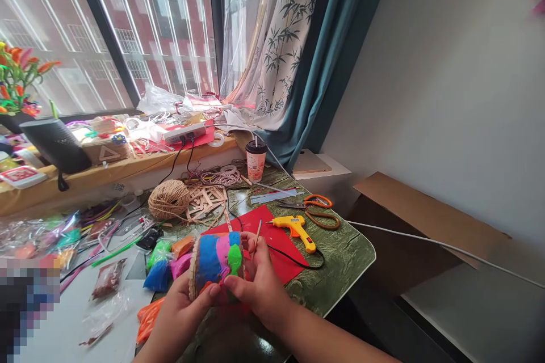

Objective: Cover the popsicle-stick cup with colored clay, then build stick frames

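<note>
A small round craft piece, its cardboard edge packed with stripes of blue, pink, red and green foam clay point(216, 260), sits held up between both hands just above the near edge of the green marbled table point(344, 255). The left hand point(181, 309) cups it from below, thumb pressed against its lower rim, fingers closed round the back. The right hand point(259, 281) pinches its right side, thumb on the green patch, and also has a thin wooden stick point(258, 233) tucked between its fingers, pointing upward.

Just behind the craft piece lies a sheet of red paper point(272, 241); on it, to the right, rests a yellow hot-glue gun point(298, 229) with its black cord looping back. Beyond the gun lie orange-handled scissors point(317, 204). Left of the craft piece are little bags of coloured clay point(164, 264) (green, blue, orange), and farther back a ball of tan twine point(169, 199). A lidded paper cup with a straw point(256, 160) stands well behind.
</note>
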`<state>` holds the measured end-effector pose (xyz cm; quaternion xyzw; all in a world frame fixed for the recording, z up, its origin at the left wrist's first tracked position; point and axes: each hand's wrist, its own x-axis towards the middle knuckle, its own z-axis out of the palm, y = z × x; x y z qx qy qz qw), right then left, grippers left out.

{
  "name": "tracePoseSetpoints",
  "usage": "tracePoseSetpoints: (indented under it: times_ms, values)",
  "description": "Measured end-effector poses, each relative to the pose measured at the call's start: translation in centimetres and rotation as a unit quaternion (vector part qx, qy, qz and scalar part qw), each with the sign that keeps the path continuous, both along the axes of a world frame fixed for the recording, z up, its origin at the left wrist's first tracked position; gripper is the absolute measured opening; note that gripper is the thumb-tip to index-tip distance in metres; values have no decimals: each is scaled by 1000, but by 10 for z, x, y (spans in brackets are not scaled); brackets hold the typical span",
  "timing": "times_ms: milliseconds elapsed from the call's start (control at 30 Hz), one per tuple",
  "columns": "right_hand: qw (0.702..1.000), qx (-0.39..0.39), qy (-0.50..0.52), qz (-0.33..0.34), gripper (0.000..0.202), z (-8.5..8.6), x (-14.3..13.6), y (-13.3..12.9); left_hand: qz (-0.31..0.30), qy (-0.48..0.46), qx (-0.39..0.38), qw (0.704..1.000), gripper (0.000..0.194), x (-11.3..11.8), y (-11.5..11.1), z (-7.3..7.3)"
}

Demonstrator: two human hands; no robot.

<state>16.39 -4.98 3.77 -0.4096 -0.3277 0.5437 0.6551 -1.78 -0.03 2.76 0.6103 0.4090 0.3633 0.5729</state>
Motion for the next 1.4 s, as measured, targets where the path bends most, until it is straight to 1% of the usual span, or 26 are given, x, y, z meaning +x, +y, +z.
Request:
tracePoseSetpoints:
  times_ms: [67,167,233,300,367,433,500,567,600,667,700,733,767,800,833,867,900,933,967,1000,1033,1067,1133,1200,1333,1400]
  values:
    - [1000,22,-4,12,82,-4,-2,-2,2,43,32,999,51,1,-1,7]
    - [998,60,-29,12,80,-10,-2,-2,-5,63,95,994,51,2,-3,12]
    - [995,74,-60,12,82,-14,2,-1,-26,59,105,992,50,2,-3,11]
    - [991,89,-104,10,86,-17,8,0,-27,48,92,994,48,1,-2,7]
    - [979,117,-170,-5,90,-20,14,1,-14,29,71,997,52,-3,1,3]
    - [962,147,-228,-13,92,-23,19,0,13,22,71,997,59,-6,4,2]
    - [950,170,-262,3,95,-26,23,-1,44,63,102,992,57,-8,7,6]
    - [946,163,-281,15,91,-27,29,-1,57,142,181,971,45,-9,11,12]
    - [945,139,-296,6,81,-26,35,0,41,179,239,953,41,-9,13,16]
    - [936,62,-345,-37,54,-23,50,5,-25,229,371,900,39,-7,19,22]
    - [920,23,-386,-63,48,-22,59,9,-64,244,420,871,35,-7,21,24]
    - [902,5,-425,-74,44,-20,69,13,-100,258,453,848,30,-7,24,25]
    - [897,2,-435,-83,40,-19,78,16,-133,266,472,830,24,-7,26,25]
    - [894,2,-439,-91,37,-18,87,19,-154,268,481,820,21,-8,27,25]
    - [895,7,-436,-96,32,-18,93,21,-160,262,483,820,23,-9,28,24]
    - [899,14,-426,-101,28,-18,97,22,-150,244,477,831,29,-9,28,24]
    - [905,22,-413,-103,25,-18,98,22,-119,211,455,857,38,-9,27,24]
    - [912,32,-396,-101,24,-18,96,21,-55,153,408,898,44,-9,27,25]
    - [922,42,-374,-94,25,-19,91,20,27,85,344,935,48,-7,26,26]
    - [933,51,-347,-83,28,-19,84,20,124,3,251,960,46,-4,26,27]
    - [944,58,-316,-67,32,-20,75,22,251,-108,138,952,43,0,26,28]
    - [956,62,-282,-50,37,-22,66,24,307,-140,96,936,42,5,26,28]
    - [976,61,-210,-16,50,-25,47,33,340,-146,41,928,35,14,24,26]
    - [987,58,-150,6,65,-29,33,43,353,-142,16,925,36,23,16,20]
    - [994,64,-82,32,83,-35,20,53,312,-105,24,944,56,35,-14,6]
    - [994,68,-68,47,88,-36,17,50,295,-78,53,951,57,39,-24,0]
